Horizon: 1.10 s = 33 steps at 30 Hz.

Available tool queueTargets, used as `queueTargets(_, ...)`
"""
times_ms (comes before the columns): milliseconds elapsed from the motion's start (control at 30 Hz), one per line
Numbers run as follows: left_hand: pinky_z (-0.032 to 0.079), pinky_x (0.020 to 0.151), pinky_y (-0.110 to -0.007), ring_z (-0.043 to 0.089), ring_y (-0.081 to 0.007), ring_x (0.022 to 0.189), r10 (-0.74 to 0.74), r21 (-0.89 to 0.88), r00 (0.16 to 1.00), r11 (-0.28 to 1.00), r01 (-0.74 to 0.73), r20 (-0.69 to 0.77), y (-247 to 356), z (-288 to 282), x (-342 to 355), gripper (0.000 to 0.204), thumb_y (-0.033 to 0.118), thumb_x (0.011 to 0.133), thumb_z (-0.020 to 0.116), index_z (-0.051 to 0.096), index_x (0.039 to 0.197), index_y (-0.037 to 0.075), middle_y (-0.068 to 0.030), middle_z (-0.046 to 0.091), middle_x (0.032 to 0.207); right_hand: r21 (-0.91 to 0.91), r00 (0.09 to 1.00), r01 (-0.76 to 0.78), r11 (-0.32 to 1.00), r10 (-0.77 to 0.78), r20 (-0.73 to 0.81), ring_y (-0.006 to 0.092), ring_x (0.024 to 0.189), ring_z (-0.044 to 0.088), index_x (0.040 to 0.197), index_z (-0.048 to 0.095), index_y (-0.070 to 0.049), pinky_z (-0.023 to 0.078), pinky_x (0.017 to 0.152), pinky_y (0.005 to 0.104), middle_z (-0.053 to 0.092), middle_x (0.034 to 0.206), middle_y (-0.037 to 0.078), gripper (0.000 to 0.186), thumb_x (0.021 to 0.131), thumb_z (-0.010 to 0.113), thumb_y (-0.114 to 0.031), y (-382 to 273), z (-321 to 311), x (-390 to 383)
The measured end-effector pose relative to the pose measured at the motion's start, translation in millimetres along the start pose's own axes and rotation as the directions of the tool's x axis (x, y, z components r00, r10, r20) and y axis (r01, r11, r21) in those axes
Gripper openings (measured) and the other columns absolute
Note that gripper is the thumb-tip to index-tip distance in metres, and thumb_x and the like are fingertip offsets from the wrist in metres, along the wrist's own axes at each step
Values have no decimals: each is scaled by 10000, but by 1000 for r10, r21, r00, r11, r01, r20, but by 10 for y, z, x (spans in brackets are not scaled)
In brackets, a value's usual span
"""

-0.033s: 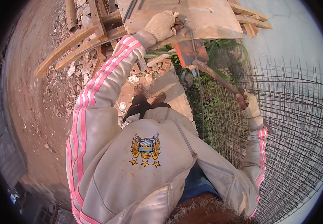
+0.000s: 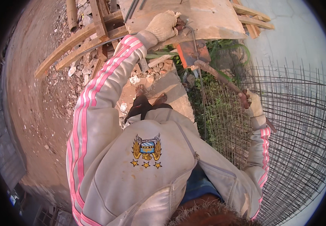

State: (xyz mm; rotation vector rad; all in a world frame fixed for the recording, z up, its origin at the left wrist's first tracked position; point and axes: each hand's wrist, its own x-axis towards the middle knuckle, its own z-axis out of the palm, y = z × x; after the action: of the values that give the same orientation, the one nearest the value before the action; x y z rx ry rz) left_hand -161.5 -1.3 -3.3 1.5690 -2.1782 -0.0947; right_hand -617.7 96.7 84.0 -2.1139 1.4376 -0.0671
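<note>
My left hand (image 2: 163, 26), in a knitted cream glove with bare fingertips, is closed at the near edge of a wooden board (image 2: 215, 19). Its fingers press on the end of a thin steel rod (image 2: 193, 35). The rod curves over the edge, then hangs down past an orange-painted block (image 2: 193, 52). To the right, my right hand (image 2: 251, 102), gloved alike, is wrapped round a rusty metal bar (image 2: 219, 77). The bar's far end meets the rod just below the block; its near end sticks out behind my wrist.
Timber beams (image 2: 84, 39) and rubble (image 2: 67, 86) lie at the left, beside a dirt strip (image 2: 31, 113). Steel mesh (image 2: 294, 113) stands at the right against a pale wall (image 2: 298, 34). Green plants (image 2: 223, 116) grow below the bar. My feet are on a concrete slab (image 2: 178, 98).
My right hand and the rusty bar have shifted very slightly away from me. My left hand has stayed in place on the rod.
</note>
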Motion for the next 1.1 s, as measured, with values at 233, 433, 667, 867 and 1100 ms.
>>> queueTargets(233,552,783,-444,643,-368,894,4,82,1000,997,-5,21,-18,-23,45,326,232,769,653,673,983,-14,-219,601,1015,-5,1000,-5,1000,4,-15,220,553,499,833,620,-30,390,537,380,519,600,99,413,943,631,-429,112,-37,153)
queueTargets(433,555,781,-456,651,-378,910,11,7,999,1000,-11,48,-45,-17,133,258,224,756,660,685,865,-8,-226,611,1024,44,990,-119,992,122,-75,265,540,567,881,662,-34,409,520,399,576,596,127,311,943,661,-339,88,261,-13)
queueTargets(667,550,787,-455,646,-375,950,-10,-32,1000,999,10,3,-14,-44,156,286,212,750,664,680,971,31,-224,646,1002,60,971,-129,990,138,-193,279,521,559,848,655,-45,397,502,387,565,585,126,313,918,688,-349,-78,376,-226)
queueTargets(867,533,847,-459,623,-401,1001,21,-4,999,1000,-21,35,49,-109,160,463,204,782,637,619,1214,38,-227,628,1076,-79,960,-122,989,98,-263,327,510,540,751,649,-35,398,502,399,548,554,143,508,896,673,-522,-163,396,-208)
queueTargets(1100,545,848,-441,621,-349,1036,54,-14,997,999,-53,58,72,-130,189,391,269,817,617,638,1122,24,-191,648,1048,-155,916,-131,979,59,-397,328,532,575,767,664,-10,424,521,398,582,582,163,506,888,691,-500,-50,566,-239)
